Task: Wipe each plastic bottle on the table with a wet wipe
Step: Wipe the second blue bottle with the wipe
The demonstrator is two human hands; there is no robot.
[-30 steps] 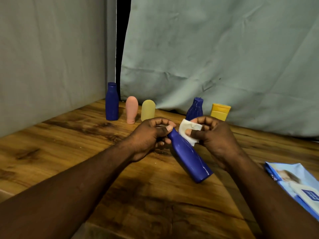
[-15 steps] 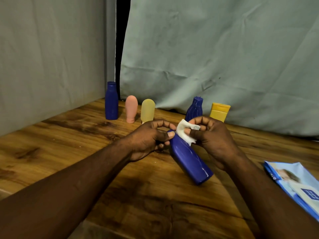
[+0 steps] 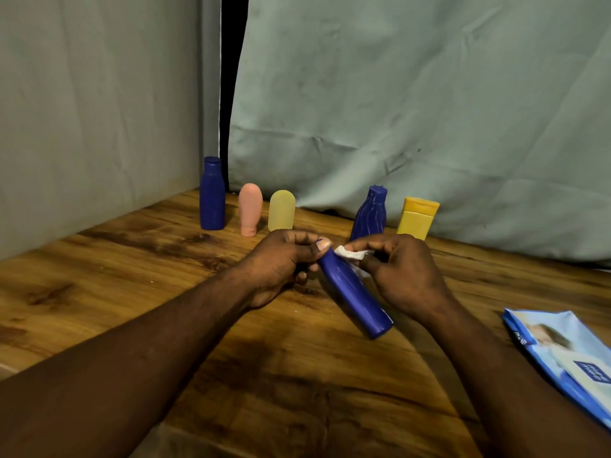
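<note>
Head view: left hand [image 3: 281, 264] grip holds blue bottle [image 3: 355, 292] by its top, tilted above bench [image 3: 132, 276] centre; right hand [image 3: 401, 276] grip pinches wet wipe [image 3: 350, 253] against it. Wipes pack [image 3: 562, 352] at 4 o'clock.

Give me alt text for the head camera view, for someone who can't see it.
Two bare hands work over a wooden table: the left hand grips a tilted blue bottle while the right hand presses a white wet wipe to it. Five more bottles stand behind.
</note>
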